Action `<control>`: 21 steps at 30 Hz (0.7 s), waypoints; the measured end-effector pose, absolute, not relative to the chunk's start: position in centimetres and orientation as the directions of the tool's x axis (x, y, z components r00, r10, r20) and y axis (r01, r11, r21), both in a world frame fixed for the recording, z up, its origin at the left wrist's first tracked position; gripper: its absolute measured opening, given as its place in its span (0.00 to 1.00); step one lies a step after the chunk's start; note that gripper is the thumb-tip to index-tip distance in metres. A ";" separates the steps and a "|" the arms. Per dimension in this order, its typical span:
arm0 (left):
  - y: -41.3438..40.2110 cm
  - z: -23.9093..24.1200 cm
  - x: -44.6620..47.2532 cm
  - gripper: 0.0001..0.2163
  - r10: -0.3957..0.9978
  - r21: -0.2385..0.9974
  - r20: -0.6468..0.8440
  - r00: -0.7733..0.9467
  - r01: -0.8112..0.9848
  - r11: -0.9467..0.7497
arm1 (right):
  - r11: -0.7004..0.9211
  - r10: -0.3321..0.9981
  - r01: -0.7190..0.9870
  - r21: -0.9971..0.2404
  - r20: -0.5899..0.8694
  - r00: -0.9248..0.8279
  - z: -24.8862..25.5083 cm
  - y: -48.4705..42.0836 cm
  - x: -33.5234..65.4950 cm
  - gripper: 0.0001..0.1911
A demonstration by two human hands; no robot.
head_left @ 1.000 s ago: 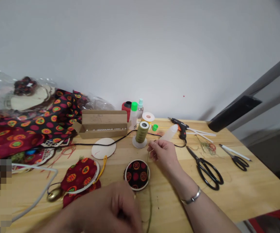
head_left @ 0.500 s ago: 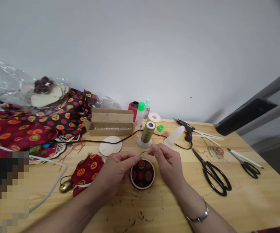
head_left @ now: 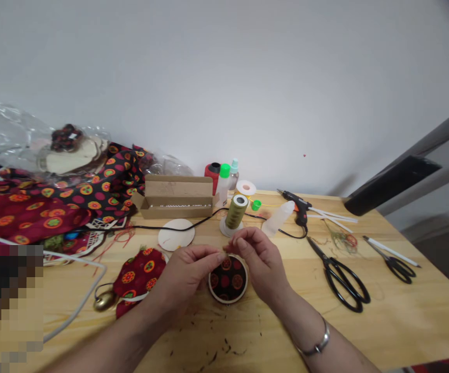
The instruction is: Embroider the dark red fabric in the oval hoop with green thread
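My left hand (head_left: 187, 272) and my right hand (head_left: 257, 259) meet fingertip to fingertip just above a round disc covered in black fabric with red and orange dots (head_left: 228, 282). Both hands are pinched closed on a thin olive thread between them, too fine to see clearly. Right behind the fingers stands a spool of olive thread (head_left: 235, 213) on a white base. A silver bracelet (head_left: 318, 342) is on my right wrist.
Large black scissors (head_left: 343, 282) and smaller scissors (head_left: 397, 264) lie on the right of the wooden table (head_left: 403, 316). A glue gun (head_left: 298, 204), glue bottles (head_left: 224, 184), a cardboard box (head_left: 178, 202), a plain round disc (head_left: 176, 234), a red fabric-covered piece (head_left: 139, 272) and patterned cloth (head_left: 33, 207) lie around.
My left hand came up from the near edge to meet the right hand over the black disc. The fingertips have closed together since half a second ago.
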State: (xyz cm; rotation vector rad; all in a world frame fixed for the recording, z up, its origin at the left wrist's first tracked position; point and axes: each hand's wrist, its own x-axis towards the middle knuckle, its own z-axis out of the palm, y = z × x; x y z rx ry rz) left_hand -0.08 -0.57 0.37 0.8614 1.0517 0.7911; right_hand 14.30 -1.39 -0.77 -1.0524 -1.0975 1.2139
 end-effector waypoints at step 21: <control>-0.6 0.4 0.0 0.04 0.892 0.889 -0.358 0.276 -0.192 0.416 | 0.220 0.975 0.066 -0.973 0.218 -0.041 -1.1 -2.1 13.9 0.15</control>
